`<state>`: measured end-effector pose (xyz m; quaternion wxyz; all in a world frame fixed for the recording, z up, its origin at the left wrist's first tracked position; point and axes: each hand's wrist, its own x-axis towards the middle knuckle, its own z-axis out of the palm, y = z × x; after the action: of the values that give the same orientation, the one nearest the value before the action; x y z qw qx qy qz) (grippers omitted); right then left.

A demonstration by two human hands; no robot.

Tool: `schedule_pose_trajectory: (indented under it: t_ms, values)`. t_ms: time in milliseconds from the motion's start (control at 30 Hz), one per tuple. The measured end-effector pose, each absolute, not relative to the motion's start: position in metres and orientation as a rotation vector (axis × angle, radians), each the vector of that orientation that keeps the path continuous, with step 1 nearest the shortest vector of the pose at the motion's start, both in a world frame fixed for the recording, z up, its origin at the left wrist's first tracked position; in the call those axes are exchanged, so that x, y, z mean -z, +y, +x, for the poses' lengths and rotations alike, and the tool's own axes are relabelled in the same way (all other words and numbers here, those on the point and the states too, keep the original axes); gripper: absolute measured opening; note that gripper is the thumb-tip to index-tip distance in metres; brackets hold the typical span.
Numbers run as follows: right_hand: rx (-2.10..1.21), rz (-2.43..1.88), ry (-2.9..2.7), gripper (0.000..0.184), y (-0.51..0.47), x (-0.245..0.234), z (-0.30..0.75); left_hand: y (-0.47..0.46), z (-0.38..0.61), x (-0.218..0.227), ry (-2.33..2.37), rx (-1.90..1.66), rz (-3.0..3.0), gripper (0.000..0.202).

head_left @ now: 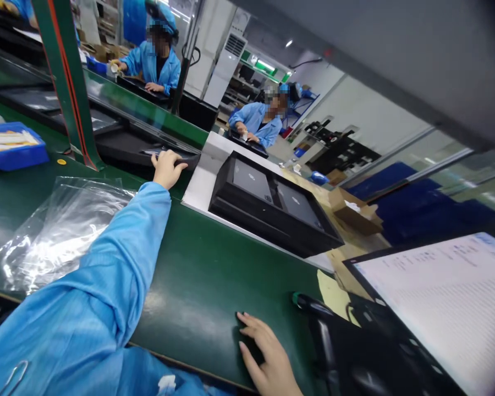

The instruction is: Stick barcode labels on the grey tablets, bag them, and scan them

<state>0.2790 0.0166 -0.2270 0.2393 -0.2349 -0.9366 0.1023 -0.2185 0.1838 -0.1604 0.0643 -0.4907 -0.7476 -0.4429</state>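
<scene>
My left hand (168, 169) reaches forward to a black tray (124, 144) on the line behind the bench. Its fingers are curled at the tray's near right edge; the fingertips are partly hidden. A dark glossy flat piece (152, 151) shows in the tray just behind the fingers. My right hand (268, 355) is low over the green bench top (198, 264), fingers apart and holding nothing. Another black tray (272, 220) stands on a white ledge, with two dark tablet-like devices (251, 179) lying in its compartments.
Clear plastic bags (66, 236) lie at left, near a blue bin (14, 147). A green post (68, 82) rises beside the line. On the right are a handheld scanner (317, 311), yellow paper (332, 291) and a monitor (437, 297). Two co-workers (165, 63) sit beyond.
</scene>
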Motion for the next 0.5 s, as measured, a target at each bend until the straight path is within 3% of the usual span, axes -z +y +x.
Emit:
schedule_pose_trajectory:
  t_ms: [133,300,400,500]
  values:
    - [-0.287,-0.716,-2.529,0.014,0.021,0.226,0.269,0.168,-0.185,0.107,-2.0,1.51,-1.449,0.019]
    - [-0.37,-0.759,-2.459,0.014,0.019,0.232,0.26,0.108,-0.108,0.047,-1.623,1.599,-1.493,0.04]
    - [-0.442,-0.747,-2.41,0.012,0.022,0.235,0.255,0.044,-0.05,0.027,-1.414,1.555,-1.611,0.05]
    - [-0.546,-0.795,-2.229,0.012,0.029,0.237,0.251,-0.032,0.007,0.028,-1.279,1.429,-1.715,0.044]
